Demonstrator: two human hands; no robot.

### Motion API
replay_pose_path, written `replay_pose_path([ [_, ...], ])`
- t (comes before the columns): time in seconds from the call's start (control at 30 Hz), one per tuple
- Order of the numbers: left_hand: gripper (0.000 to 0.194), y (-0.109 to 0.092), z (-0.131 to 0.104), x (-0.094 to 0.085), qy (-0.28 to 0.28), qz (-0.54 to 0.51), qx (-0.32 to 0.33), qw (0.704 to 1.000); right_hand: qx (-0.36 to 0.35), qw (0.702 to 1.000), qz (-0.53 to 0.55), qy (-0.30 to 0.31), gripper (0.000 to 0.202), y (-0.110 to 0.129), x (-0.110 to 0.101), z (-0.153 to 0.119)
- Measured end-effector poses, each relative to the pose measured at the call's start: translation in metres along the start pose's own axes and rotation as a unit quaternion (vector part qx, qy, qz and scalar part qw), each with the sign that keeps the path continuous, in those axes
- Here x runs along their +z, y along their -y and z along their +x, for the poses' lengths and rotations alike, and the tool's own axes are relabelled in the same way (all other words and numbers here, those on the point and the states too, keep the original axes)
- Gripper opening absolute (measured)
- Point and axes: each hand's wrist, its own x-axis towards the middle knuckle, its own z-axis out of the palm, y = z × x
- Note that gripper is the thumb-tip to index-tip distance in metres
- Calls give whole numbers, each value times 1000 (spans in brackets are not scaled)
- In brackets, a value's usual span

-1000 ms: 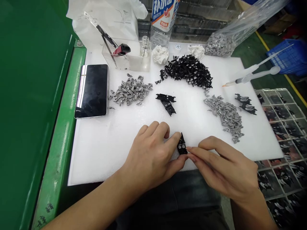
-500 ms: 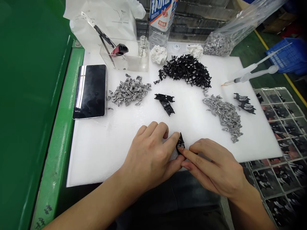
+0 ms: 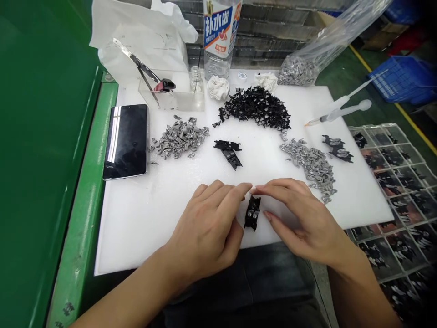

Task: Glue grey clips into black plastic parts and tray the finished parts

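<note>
Grip spread open in both left hand (image 3: 210,223) and right hand (image 3: 303,218), index fingertips close together above the black piece (image 3: 252,221), set between both palms on the white counter (image 3: 164,200).

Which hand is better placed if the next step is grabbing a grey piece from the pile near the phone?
Probably the left hand: it is nearer that grey pile, while the right hand is beyond the black part.
</note>
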Motion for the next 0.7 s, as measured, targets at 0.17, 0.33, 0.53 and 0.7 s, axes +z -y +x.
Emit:
replay_pose_path([
  [0.17,38,-2,-1,1,6,34,51,998,-33,999,-7,-1,58,-4,-1,-1],
  [0.33,20,2,-4,6,-8,38,38,998,-28,1000,-1,11,48,-6,-3,-2],
  [0.53,24,4,-7,8,-37,51,58,996,-48,998,-8,-25,53,-7,1,-4],
  [0.7,35,3,-9,11,-41,100,91,990,-76,996,-35,-30,52,-10,6,-4],
])
